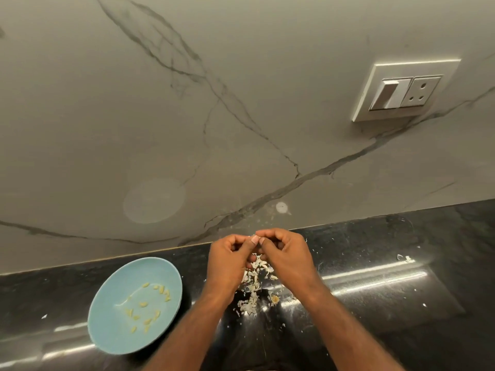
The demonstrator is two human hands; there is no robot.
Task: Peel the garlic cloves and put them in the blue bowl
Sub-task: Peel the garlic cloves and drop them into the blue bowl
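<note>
Left hand [230, 257], right hand [284, 253]: fingers curled, thumb tips meeting, both pinching a mostly hidden garlic clove [256, 245] near the countertop's [375, 330] back edge. Peel scraps [251, 287] heaped beneath. Blue bowl [112, 311] toward the left edge holds peeled cloves [143, 304].

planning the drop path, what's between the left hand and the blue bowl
In the head view, only black counter with a few tiny white flecks lies between the left hand and the blue bowl.
</note>
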